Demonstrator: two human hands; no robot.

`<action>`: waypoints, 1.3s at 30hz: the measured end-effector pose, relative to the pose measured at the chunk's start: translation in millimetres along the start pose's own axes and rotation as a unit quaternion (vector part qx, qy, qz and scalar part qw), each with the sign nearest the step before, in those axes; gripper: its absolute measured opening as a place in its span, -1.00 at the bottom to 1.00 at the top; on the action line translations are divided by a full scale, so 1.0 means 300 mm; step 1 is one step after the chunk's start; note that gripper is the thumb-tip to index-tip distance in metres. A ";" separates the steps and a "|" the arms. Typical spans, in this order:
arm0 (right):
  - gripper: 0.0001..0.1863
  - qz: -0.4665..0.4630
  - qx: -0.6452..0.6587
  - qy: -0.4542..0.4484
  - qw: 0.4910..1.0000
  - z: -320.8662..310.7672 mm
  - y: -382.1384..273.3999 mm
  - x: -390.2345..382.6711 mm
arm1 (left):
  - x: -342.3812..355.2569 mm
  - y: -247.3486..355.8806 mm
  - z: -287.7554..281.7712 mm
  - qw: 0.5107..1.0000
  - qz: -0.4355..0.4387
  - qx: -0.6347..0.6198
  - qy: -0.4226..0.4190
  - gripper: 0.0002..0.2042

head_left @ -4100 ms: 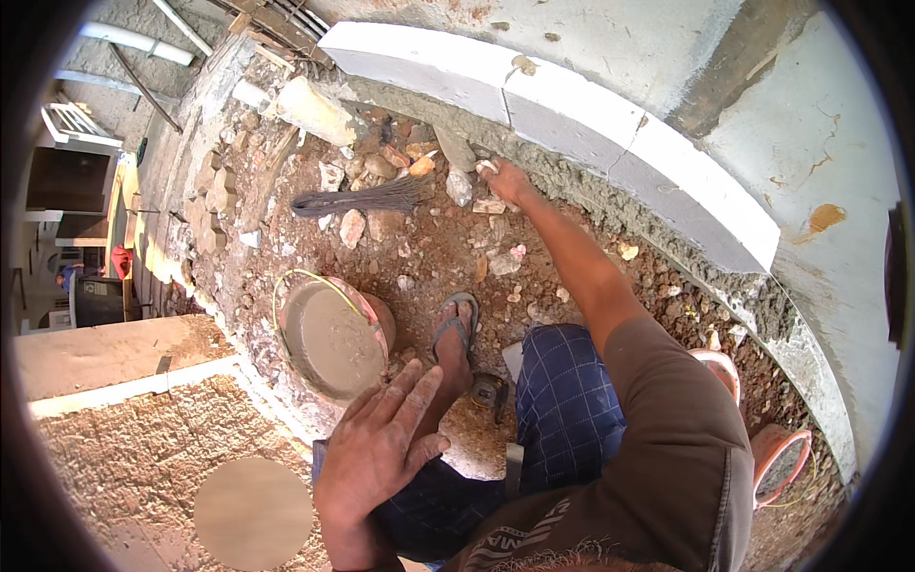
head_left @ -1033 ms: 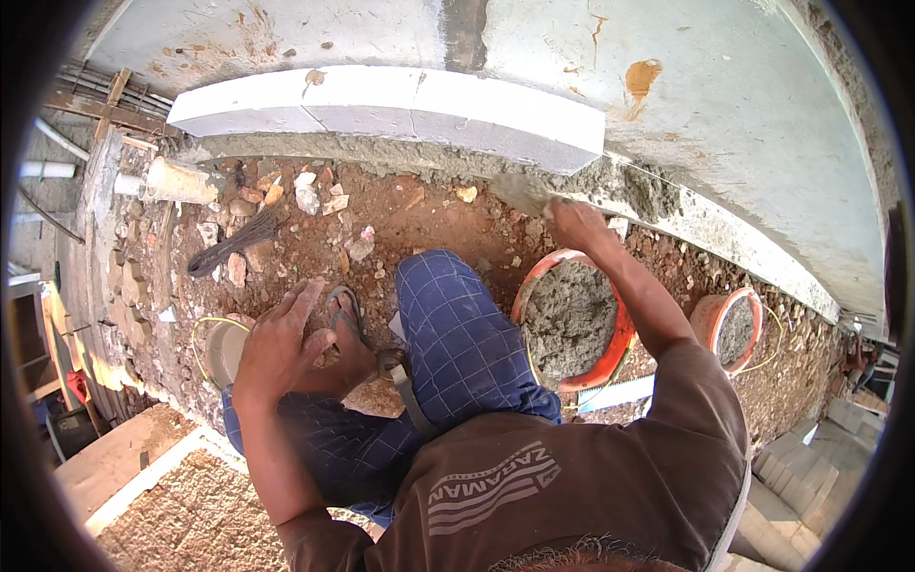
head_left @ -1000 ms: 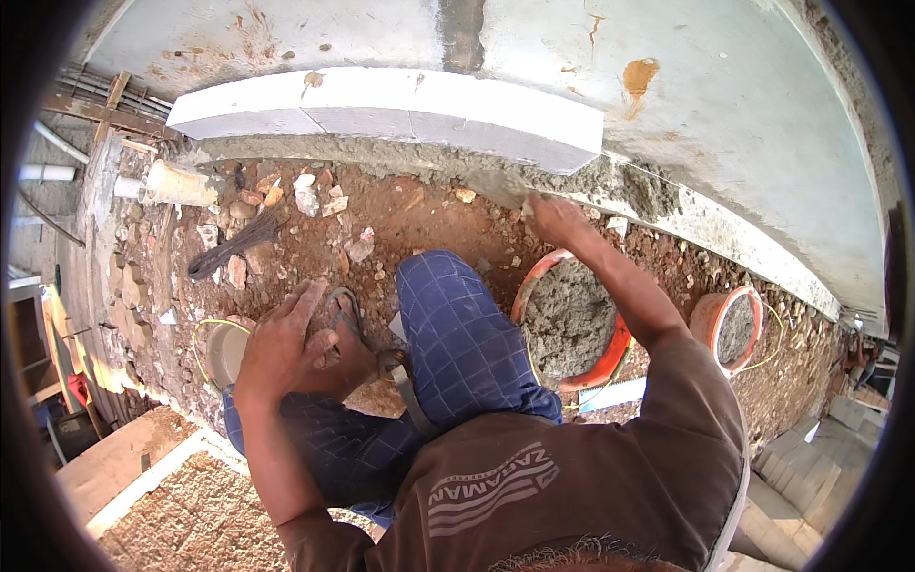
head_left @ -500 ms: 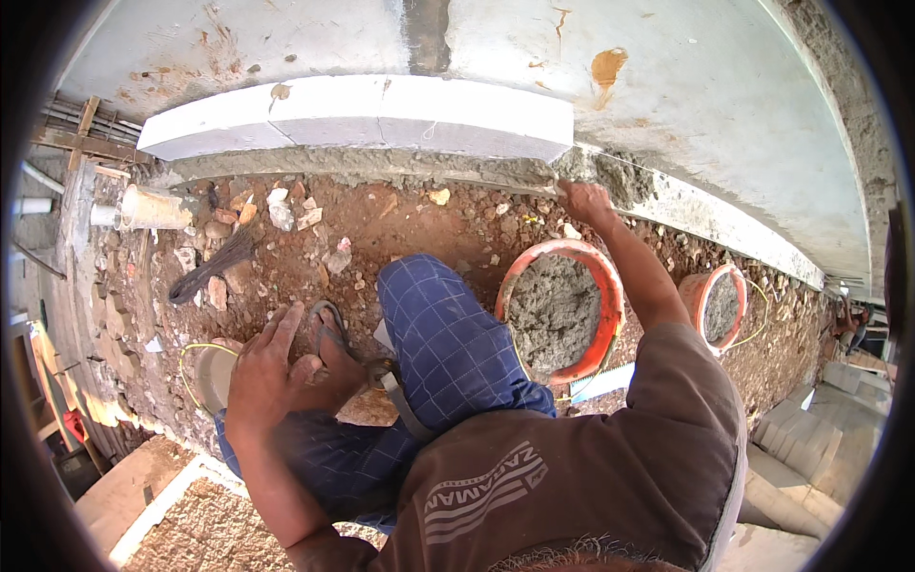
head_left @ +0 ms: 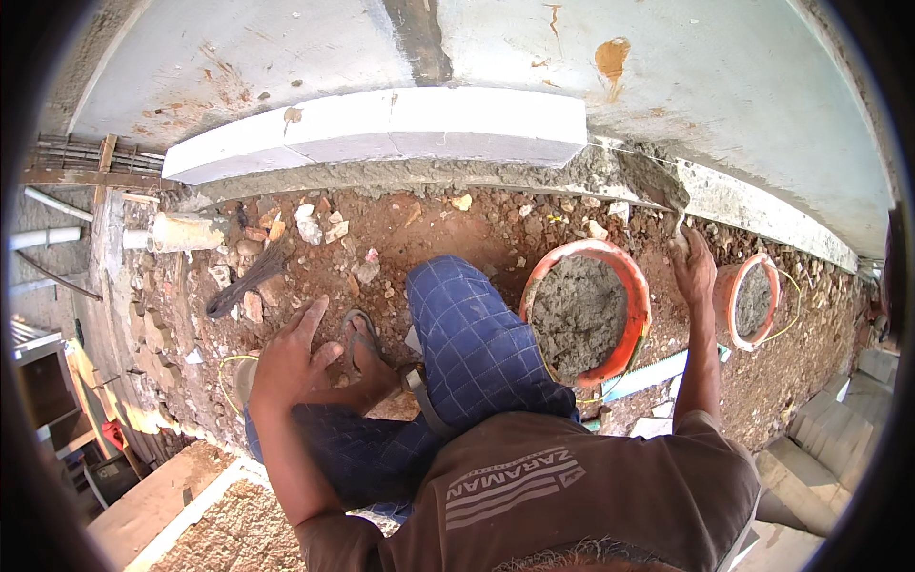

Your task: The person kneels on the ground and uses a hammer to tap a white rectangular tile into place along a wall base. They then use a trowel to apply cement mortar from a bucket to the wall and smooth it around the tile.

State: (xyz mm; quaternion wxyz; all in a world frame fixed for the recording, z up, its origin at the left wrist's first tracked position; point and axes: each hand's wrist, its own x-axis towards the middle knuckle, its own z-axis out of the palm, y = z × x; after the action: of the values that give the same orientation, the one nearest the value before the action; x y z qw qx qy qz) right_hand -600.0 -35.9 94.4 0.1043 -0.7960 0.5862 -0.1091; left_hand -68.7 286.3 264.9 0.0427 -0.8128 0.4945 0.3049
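Note:
My right hand (head_left: 693, 267) grips the handle of a trowel (head_left: 656, 186) whose blade rests on the grey mortar bed (head_left: 496, 176) just past the end of the white blocks (head_left: 381, 133) set against the wall. My left hand (head_left: 286, 357) lies open, fingers spread, on my left foot beside the sandal (head_left: 360, 334). An orange bucket (head_left: 629, 305) filled with grey mortar stands between my knee in blue checked cloth (head_left: 467, 343) and my right arm.
A second, smaller orange bucket of mortar (head_left: 753, 297) stands to the right. Red earth with stones and rubble covers the ground. A dark brush-like tool (head_left: 243, 286) and a pipe end (head_left: 186, 231) lie at left. Steps drop away at lower right (head_left: 829, 448).
The view has swung right since four seconds ago. Over the last second my right hand rose from beside the bucket to the mortar bed with the trowel. My left hand stayed at the foot.

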 end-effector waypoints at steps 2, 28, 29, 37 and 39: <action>-0.54 0.003 0.050 0.064 0.997 0.112 0.082 -0.038 | 0.082 0.038 -0.016 0.999 0.045 0.019 -0.011 -0.30; -0.73 0.022 0.086 -0.228 0.970 -0.029 -0.239 -0.212 | 1.255 0.615 0.301 0.924 0.145 0.249 0.250 -0.25; -0.72 0.019 0.093 -0.230 0.968 -0.027 -0.267 -0.132 | 1.260 0.616 0.299 0.924 0.147 0.250 0.250 -0.25; -0.55 -0.178 0.254 -0.075 0.948 0.155 -0.492 0.493 | 1.279 0.616 0.286 0.925 0.154 0.242 0.251 -0.23; -0.43 -0.194 0.382 -0.088 0.899 0.141 -0.587 0.581 | 1.278 0.604 0.290 0.924 0.159 0.234 0.258 -0.21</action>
State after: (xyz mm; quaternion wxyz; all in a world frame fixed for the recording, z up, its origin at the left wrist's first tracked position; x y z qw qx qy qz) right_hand -376.9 -149.8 114.7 0.4283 -0.7993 0.3220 -0.2722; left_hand -134.0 -71.6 30.3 0.0533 -0.7408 0.6686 -0.0369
